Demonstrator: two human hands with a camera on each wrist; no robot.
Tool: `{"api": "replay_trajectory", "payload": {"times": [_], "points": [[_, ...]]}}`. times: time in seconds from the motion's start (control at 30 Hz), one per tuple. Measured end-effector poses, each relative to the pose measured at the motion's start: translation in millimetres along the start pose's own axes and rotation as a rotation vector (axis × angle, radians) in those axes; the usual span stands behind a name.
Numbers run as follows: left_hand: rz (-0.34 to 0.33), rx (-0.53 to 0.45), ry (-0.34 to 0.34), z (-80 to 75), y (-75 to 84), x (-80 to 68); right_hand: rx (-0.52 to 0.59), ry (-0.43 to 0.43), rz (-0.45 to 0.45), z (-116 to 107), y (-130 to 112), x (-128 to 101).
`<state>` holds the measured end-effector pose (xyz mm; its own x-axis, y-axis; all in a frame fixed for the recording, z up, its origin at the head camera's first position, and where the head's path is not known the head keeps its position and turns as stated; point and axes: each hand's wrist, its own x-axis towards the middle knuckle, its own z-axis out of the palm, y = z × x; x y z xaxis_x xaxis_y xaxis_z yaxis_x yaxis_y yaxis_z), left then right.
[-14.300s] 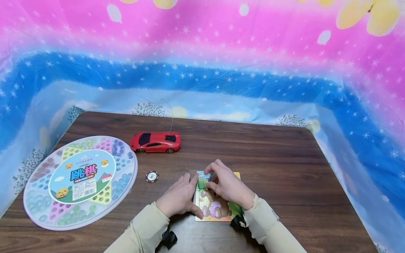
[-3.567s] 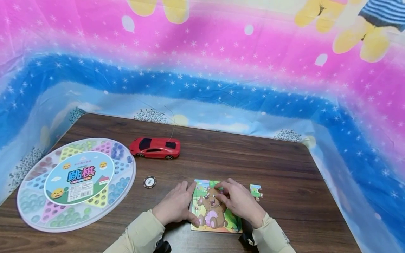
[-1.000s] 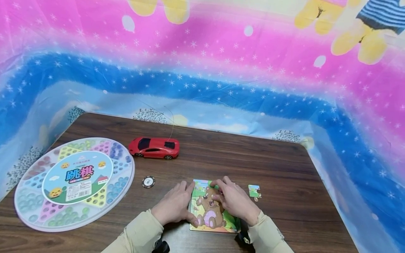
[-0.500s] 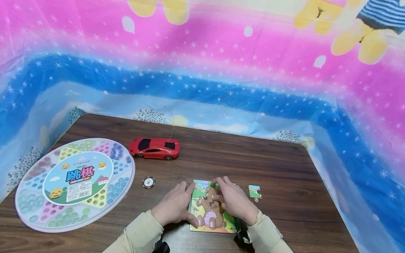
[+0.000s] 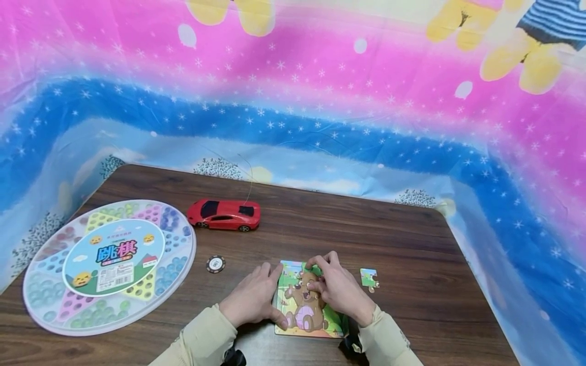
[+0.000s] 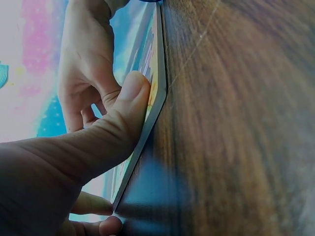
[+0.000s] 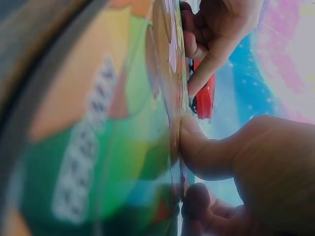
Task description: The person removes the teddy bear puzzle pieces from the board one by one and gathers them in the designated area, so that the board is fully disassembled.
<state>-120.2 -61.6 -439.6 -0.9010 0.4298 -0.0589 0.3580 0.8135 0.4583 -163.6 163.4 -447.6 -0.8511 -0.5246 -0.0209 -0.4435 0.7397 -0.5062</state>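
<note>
A bear jigsaw puzzle (image 5: pixel 304 317) lies flat on the table in the head view. My left hand (image 5: pixel 252 295) rests along its left edge, the thumb at the lower left and the fingertips by the upper left corner. Over the upper right part, my right hand (image 5: pixel 341 290) pinches a puzzle piece (image 5: pixel 312 277) at the bear's head between thumb and bent index finger; the palm hides the puzzle's right side. In the right wrist view the thumb (image 7: pixel 197 147) presses on the puzzle's face. A loose puzzle piece (image 5: pixel 368 278) with sky and green sits right of the hand.
A round Chinese checkers set (image 5: pixel 34 300) with marbles under its cover stands at the left. Behind the puzzle and to its left is a red toy car (image 5: pixel 224 214) with a thin antenna. A poker chip (image 5: pixel 215 264) lies between the checkers set and my left hand.
Since the oldest frame, the bear's upper part has been filled in and a loose piece has appeared at the right. Lately the right knuckles rise slightly; the left hand stays put.
</note>
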Motion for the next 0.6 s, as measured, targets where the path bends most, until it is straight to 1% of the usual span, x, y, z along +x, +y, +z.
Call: {"api": "replay_trajectory", "payload": {"times": [0.2, 0.43, 0.6], "points": [[-0.005, 0.0, 0.004, 1.2, 0.0, 0.2, -0.015, 0.002, 0.019, 0.5, 1.6, -0.4], [0.005, -0.003, 0.012, 2.4, -1.0, 0.2, 0.03, 0.019, 0.025, 1.6, 3.0, -1.7], [0.001, -0.02, 0.014, 2.3, -1.4, 0.1, 0.019, 0.028, 0.023, 1.0, 3.2, -1.7]]}}
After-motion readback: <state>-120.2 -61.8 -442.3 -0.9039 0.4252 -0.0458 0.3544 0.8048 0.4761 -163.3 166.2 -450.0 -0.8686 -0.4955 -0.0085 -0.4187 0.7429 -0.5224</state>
